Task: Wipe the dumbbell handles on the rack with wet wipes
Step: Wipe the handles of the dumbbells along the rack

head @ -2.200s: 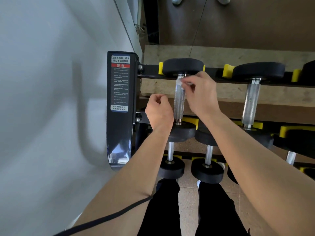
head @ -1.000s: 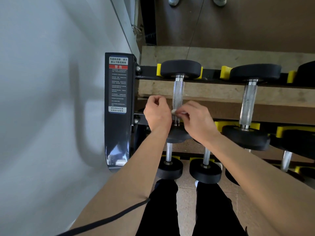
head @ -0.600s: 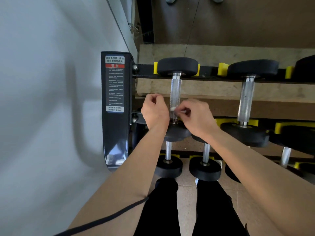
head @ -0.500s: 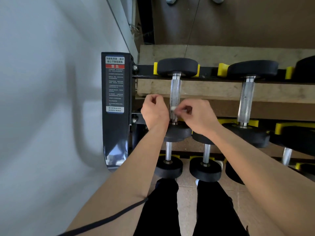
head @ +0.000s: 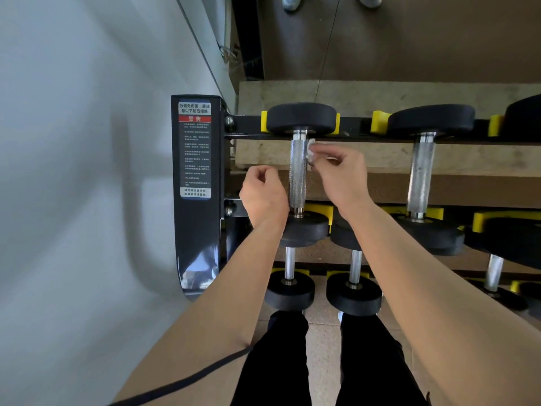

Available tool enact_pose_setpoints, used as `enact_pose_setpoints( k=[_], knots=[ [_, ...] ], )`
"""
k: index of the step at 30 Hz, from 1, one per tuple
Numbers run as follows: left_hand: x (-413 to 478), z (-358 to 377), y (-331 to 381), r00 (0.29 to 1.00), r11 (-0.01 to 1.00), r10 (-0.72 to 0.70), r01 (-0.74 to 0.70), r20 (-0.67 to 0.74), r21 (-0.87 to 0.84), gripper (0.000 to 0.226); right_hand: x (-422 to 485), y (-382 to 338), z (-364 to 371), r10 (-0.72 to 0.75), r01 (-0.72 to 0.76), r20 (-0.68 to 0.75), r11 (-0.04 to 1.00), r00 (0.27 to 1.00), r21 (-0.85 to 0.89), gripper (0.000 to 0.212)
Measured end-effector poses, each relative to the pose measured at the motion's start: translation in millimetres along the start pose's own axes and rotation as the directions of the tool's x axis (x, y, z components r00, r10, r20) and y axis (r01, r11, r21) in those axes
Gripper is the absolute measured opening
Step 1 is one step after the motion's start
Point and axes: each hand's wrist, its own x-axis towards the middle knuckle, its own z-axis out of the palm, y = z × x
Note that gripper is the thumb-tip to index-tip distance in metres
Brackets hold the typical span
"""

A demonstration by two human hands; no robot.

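The leftmost dumbbell on the top tier has a knurled steel handle point(head: 298, 174) between two black round heads. My right hand point(head: 341, 178) pinches a small white wet wipe point(head: 310, 150) against the right side of that handle, near its far end. My left hand point(head: 263, 197) hovers just left of the handle's near end, fingers curled into a loose fist with nothing visible in it. A second dumbbell handle point(head: 420, 177) lies further right on the same tier.
The black rack upright point(head: 197, 200) with a warning label stands at the left, close to a white wall. Yellow cradles point(head: 379, 121) hold the heads. Lower tiers carry smaller dumbbells point(head: 289, 284). My legs in black trousers stand below on a tiled floor.
My right hand has slid the wipe from the near end of the handle up towards the far end. My left hand has stayed beside the near end.
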Motion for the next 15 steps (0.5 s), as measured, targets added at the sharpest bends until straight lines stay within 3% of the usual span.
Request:
enact_pose_setpoints(
  k=[7, 15],
  knots=[
    [0, 1, 1, 1.000, 1.000, 0.009, -0.009, 0.000, 0.019, 0.015, -4, 1, 4, -0.010, 0.007, -0.040, 0.996, 0.999, -0.089, 0.015],
    [0, 0, 2, 1.000, 0.999, 0.019, -0.019, 0.008, 0.049, 0.015, -29, 15, -14, 0.000, 0.042, 0.160, 0.964, 0.987, -0.263, 0.010]
  ],
)
